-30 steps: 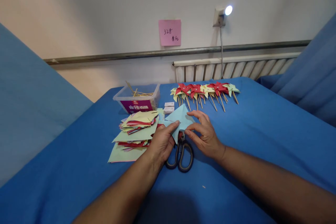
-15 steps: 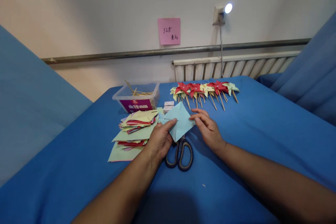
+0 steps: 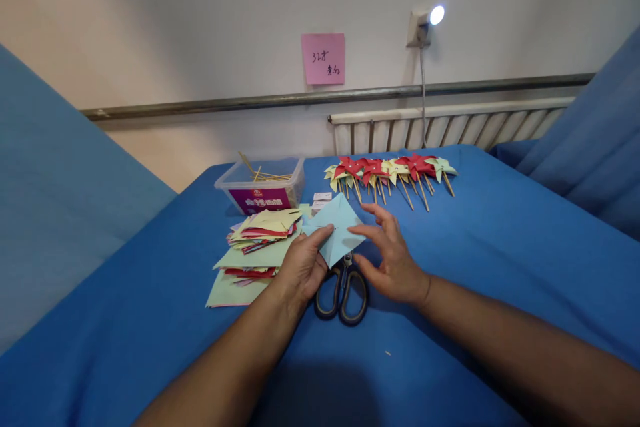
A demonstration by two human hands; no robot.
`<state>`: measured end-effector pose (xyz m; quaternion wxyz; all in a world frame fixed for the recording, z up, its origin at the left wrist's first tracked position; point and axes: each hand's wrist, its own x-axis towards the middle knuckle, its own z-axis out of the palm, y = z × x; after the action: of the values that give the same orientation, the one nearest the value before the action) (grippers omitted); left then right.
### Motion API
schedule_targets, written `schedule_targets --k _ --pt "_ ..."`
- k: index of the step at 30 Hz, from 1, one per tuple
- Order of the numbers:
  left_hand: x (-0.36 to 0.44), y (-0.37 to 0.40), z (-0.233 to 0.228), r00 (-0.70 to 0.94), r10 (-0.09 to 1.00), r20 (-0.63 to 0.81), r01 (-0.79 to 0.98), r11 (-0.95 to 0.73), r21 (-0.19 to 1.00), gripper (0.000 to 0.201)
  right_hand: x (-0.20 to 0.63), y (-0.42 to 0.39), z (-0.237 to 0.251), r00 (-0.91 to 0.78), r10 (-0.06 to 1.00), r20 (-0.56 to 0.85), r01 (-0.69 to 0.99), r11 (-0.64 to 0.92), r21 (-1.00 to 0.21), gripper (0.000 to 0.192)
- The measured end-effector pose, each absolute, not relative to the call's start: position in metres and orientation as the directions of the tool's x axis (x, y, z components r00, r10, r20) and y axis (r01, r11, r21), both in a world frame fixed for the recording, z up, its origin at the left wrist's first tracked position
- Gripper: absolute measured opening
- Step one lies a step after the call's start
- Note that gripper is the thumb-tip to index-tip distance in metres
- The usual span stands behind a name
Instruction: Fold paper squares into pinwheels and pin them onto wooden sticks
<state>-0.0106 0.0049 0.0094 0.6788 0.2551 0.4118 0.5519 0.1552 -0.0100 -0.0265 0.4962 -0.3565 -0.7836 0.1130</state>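
The left hand [image 3: 303, 265] pinches the light blue paper square [image 3: 334, 230] by its edge; the right hand [image 3: 393, 260], fingers loosely spread, should press corners squarely (scissors [image 3: 343, 290] lie beneath).

Left hand [image 3: 303, 265] is pinching a light blue paper square [image 3: 334, 230]; right hand [image 3: 393, 260] is touching its right edge. Scissors [image 3: 343, 292] are lying beneath on the blue table [image 3: 475, 247]. Paper stack [image 3: 257, 243] is sitting left, pinwheels [image 3: 390, 173] behind.
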Motion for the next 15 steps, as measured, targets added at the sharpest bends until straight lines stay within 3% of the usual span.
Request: schedule_targets --k 3,5,8,15 --pt "-0.009 0.004 0.008 0.047 0.966 -0.254 -0.549 0.237 0.802 0.033 0.151 -0.014 -0.026 -0.363 0.628 0.688 0.520 0.749 -0.410 0.035" --pt "-0.006 0.002 0.007 0.052 0.969 -0.240 -0.541 0.229 0.809 0.029 0.150 -0.014 -0.027 -0.343 0.623 0.703 0.537 0.744 -0.398 0.020" --pt "-0.003 -0.001 0.005 0.072 0.971 -0.227 -0.505 0.232 0.832 0.022 0.152 -0.009 -0.029 -0.272 0.640 0.719 0.517 0.727 -0.451 0.005" --pt "-0.004 -0.003 0.004 0.080 0.975 -0.208 -0.461 0.221 0.860 0.024 0.154 0.001 -0.033 -0.152 0.754 0.639 0.427 0.633 -0.645 0.007"
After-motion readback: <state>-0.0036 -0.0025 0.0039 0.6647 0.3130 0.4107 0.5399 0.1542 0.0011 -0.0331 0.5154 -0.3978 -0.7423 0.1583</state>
